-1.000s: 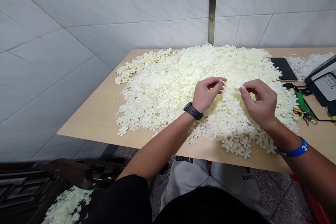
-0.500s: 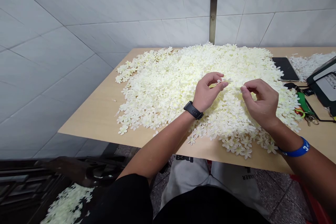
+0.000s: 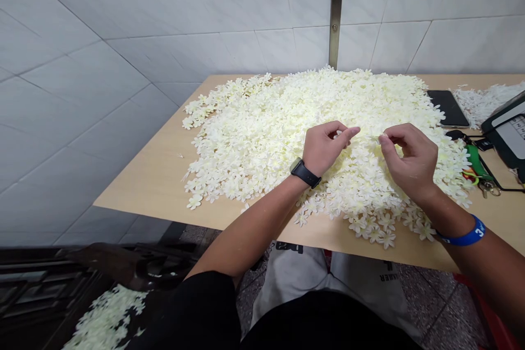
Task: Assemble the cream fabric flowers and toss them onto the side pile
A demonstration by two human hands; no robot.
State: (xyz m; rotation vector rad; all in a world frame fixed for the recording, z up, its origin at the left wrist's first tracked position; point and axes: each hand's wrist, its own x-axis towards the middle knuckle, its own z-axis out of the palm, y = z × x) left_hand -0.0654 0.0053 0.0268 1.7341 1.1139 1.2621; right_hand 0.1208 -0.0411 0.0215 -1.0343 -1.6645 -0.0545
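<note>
**Two hands over a heap of cream blossoms on the desk**

Head camera. A person's bare forearms reach out across a pale wooden desk (image 3: 139, 197). A broad heap of cream artificial blossoms (image 3: 254, 142) covers most of the desk's top and spills close to its near edge. The left hand (image 3: 324, 147), a black watch (image 3: 304, 173) on its wrist, hangs over the middle of the heap. Its grip is nearly together, thumb and forefinger closing around a pale bit too small to identify. The right hand (image 3: 410, 158), a blue wristband (image 3: 463, 238) on its wrist, is near it, also above the heap. Its grip is almost closed as well; whether it holds anything I cannot tell.

At the desk's far right corner lie a black phone (image 3: 449, 108) and a pile of white shreds (image 3: 488, 101). A black case (image 3: 506, 131) sits at the desk's right edge, with a green lanyard (image 3: 474, 161) and keys (image 3: 489, 188) beside it. Below the desk's near left corner, more loose blossoms (image 3: 104, 320) lie on a dark surface. A metal strip (image 3: 336, 11) runs up the white tile wall (image 3: 221, 22) behind the desk.
</note>
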